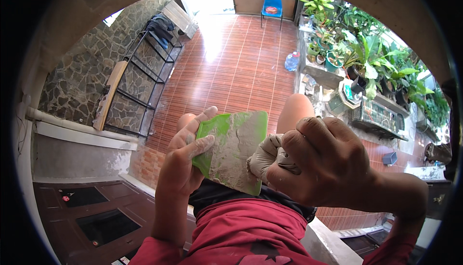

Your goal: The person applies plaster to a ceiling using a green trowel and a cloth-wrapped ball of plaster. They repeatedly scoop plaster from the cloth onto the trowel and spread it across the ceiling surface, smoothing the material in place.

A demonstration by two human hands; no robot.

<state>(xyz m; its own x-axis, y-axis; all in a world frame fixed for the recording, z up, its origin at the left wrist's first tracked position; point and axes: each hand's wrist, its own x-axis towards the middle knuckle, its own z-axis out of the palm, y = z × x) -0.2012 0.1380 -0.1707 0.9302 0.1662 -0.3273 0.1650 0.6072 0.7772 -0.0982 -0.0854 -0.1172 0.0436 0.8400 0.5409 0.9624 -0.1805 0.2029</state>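
My left hand point(185, 154) grips a flat green plastic board point(206, 163) by its left edge, thumb on top and fingers along the side. Grey, cement-like paste point(235, 142) coats much of the board's face, thick and ridged, with green showing through at the edges. My right hand point(328, 163) is closed around a crumpled, grey cloth-like wad point(265, 161), which meets the board's right edge. Whether the wad is cloth or something coated in paste is unclear. Dried grey residue marks my left fingers. The board is held over my lap.
Beyond my knees lies a reddish tiled floor point(222, 67). A black metal frame point(140, 91) leans at the stone wall on the left. A blue chair point(272, 9) stands far off. Potted plants point(369, 55), a water bottle point(292, 61) and a wire cage point(381, 115) are at right.
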